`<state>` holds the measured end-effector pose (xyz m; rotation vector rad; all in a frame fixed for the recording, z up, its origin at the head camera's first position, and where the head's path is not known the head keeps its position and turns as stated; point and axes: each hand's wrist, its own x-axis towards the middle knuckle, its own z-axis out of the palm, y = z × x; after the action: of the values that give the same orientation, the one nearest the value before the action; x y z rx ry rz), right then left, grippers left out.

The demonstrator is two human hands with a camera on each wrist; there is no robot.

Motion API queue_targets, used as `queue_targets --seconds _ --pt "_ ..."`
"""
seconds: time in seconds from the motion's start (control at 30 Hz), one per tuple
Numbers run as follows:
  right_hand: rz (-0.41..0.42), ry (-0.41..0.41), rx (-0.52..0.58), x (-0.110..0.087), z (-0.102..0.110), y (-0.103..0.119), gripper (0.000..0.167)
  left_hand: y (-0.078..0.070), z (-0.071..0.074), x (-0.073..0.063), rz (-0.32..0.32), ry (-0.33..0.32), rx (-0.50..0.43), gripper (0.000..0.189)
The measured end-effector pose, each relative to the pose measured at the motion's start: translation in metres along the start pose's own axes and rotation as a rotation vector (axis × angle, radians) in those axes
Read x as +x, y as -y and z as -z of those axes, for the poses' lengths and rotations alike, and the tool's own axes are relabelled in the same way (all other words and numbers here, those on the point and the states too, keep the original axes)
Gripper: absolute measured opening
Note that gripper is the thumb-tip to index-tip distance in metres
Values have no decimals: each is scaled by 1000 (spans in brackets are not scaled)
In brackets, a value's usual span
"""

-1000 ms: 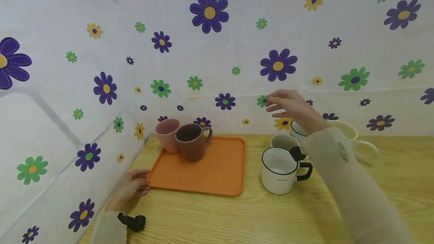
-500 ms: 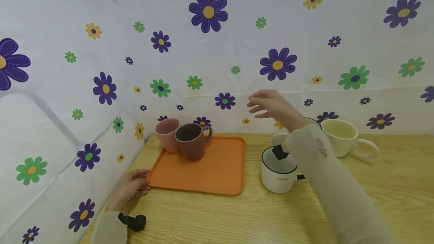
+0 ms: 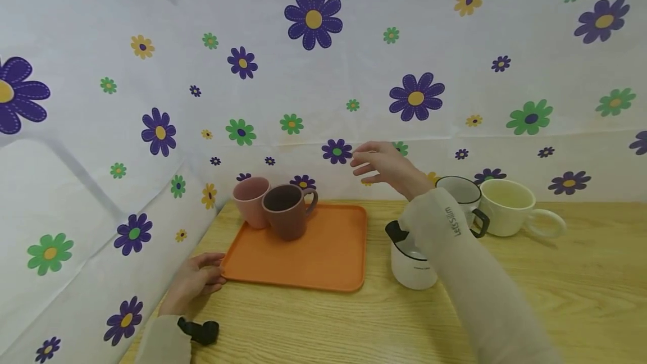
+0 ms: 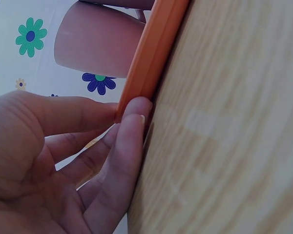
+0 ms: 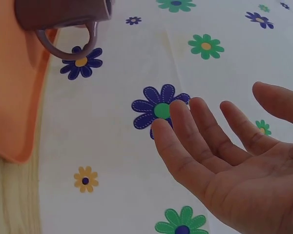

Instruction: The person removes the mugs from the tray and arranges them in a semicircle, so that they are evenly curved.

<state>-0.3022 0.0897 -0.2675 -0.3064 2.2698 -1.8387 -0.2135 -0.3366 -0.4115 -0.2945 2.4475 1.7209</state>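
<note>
An orange tray (image 3: 328,257) lies on the wooden table, with a pink mug (image 3: 249,206) and a brown mug (image 3: 288,221) standing side by side at its back left. My left hand (image 3: 194,282) holds the tray's near left corner; up close, fingertips (image 4: 132,131) press on its rim from both sides. Raised above the table's back, my right hand (image 3: 386,168) holds nothing, its fingers loosely bent and spread. Below the right forearm stands a white mug (image 3: 411,271) with a black rim, partly hidden by the sleeve.
Another black-rimmed white mug (image 3: 461,190) stands farther back, touching or close beside a cream mug (image 3: 505,209) with a round handle. A flower-printed cloth (image 3: 303,83) rises behind the table (image 3: 283,330) and along its left side.
My right hand has moved left, from above the white mugs toward the tray, and slightly down. The left hand, tray and mugs have stayed in place.
</note>
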Motion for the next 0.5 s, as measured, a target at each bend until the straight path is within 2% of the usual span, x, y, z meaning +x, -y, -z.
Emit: queue_targets --seconds 0.5 --pt "-41 16 22 12 -23 -10 41 2 0 3 11 -7 15 47"
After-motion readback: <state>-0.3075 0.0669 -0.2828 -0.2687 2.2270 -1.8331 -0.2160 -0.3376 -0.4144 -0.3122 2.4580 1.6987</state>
